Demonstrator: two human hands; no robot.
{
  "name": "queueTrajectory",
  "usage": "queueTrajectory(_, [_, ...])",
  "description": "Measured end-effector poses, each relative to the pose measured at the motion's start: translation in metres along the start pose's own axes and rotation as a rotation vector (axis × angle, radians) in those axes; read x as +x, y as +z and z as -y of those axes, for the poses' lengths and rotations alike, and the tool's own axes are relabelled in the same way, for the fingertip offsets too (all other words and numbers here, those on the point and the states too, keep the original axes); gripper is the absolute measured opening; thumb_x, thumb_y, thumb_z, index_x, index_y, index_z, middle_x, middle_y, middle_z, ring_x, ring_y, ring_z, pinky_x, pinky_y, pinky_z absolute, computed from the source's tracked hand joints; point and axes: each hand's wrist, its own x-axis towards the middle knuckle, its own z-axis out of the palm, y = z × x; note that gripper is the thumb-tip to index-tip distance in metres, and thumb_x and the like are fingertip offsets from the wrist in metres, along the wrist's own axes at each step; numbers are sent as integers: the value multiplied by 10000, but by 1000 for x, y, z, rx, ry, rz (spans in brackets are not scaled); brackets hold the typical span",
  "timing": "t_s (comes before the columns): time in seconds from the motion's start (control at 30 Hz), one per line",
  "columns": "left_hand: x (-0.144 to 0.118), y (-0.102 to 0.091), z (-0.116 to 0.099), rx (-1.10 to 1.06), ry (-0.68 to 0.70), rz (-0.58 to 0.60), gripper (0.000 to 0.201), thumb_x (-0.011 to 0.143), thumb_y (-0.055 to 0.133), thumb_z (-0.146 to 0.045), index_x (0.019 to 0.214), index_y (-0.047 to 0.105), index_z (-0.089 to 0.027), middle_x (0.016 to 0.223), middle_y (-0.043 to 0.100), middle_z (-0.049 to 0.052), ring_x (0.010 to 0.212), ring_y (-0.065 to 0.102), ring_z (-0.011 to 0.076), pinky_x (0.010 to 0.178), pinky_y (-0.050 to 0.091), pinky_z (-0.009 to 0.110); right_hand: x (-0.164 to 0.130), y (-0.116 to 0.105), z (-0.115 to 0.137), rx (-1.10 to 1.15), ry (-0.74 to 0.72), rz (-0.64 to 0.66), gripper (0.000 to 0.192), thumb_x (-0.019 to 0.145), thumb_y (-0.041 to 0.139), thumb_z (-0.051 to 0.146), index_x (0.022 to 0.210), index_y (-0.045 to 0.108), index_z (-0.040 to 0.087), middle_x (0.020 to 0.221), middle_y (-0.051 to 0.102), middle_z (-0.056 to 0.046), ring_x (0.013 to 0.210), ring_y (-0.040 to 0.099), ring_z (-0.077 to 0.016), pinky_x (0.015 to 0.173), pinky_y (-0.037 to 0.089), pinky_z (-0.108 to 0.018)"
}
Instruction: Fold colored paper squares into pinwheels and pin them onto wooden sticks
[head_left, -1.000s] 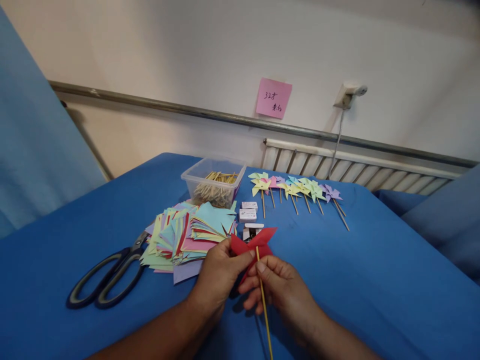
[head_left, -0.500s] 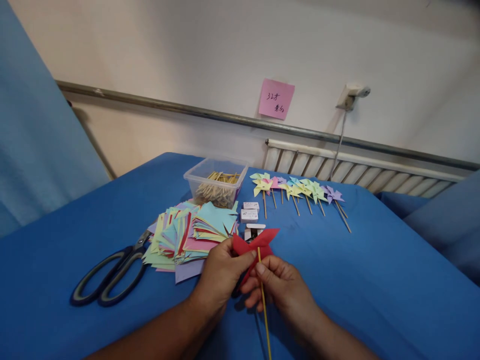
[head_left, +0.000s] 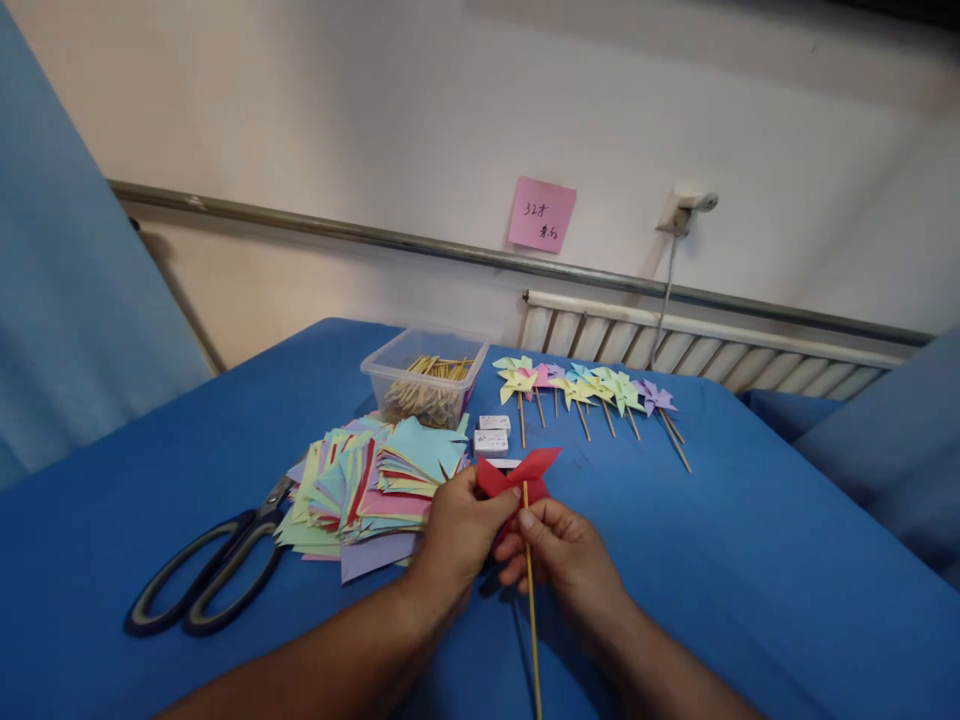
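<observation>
A red paper pinwheel [head_left: 534,468] is held above the blue table, partly covered by my fingers. My left hand [head_left: 459,525] is closed on it from the left, thumb pressed near its middle. A thin yellowish wooden stick [head_left: 532,610] runs from the back of the pinwheel down past the bottom edge. My right hand [head_left: 562,550] pinches this stick near its upper end, thumb in front and fingers curled behind. Whether the stick is fastened to the paper is hidden. Small white boxes [head_left: 491,442] stand just beyond the pinwheel.
Cut coloured paper sheets [head_left: 360,490] lie piled to the left, beside large scissors [head_left: 225,570]. Behind them a clear plastic box [head_left: 375,375] holds many wooden sticks. Several pastel pinwheels [head_left: 619,388] lie in a row at the back right, before a radiator [head_left: 697,345].
The view has tilted slightly, so the background sits lower and a little left. Both hands keep their hold on the pinwheel and stick, which have shifted slightly toward the white boxes.
</observation>
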Motion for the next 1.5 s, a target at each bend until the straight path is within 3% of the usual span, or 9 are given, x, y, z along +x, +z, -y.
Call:
queueTrajectory(0.2, [34,44,-5,-5,92,-31,133,571,669,-200,558,540,-165,444,557,-39,362,477,84,366,345,185,28,-31,12,60,-141,-102,371,699,673,488,756,582,132,570,651,-9,384,553,-78,370,380,-152])
queueTrajectory(0.33, [49,57,3,-21,111,-17,147,591,658,-261,588,546,-166,469,575,-29,357,487,94,375,358,203,42,-42,11,99,-209,-131,349,738,638,477,765,606,131,524,595,26,349,477,-44,356,347,-139])
queueTrajectory(0.73, [51,43,4,65,141,-45,159,576,692,-265,617,587,-155,535,587,-33,488,495,98,468,380,193,45,-41,3,184,-196,-16,316,835,540,437,776,600,133,486,533,45,332,415,-41,362,285,-159])
queueTrajectory(1.37, [48,44,5,37,125,-33,125,562,669,-238,599,582,-156,500,579,-38,464,497,101,452,377,195,38,-36,4,188,-187,-38,287,795,600,420,763,601,134,504,528,44,349,423,-44,362,301,-161])
queueTrajectory(1.5, [46,45,2,19,110,-25,116,562,667,-231,603,591,-154,504,578,-38,461,489,96,442,370,188,34,-33,7,228,-149,-42,276,779,619,418,754,587,145,471,474,68,327,366,-34,327,251,-147])
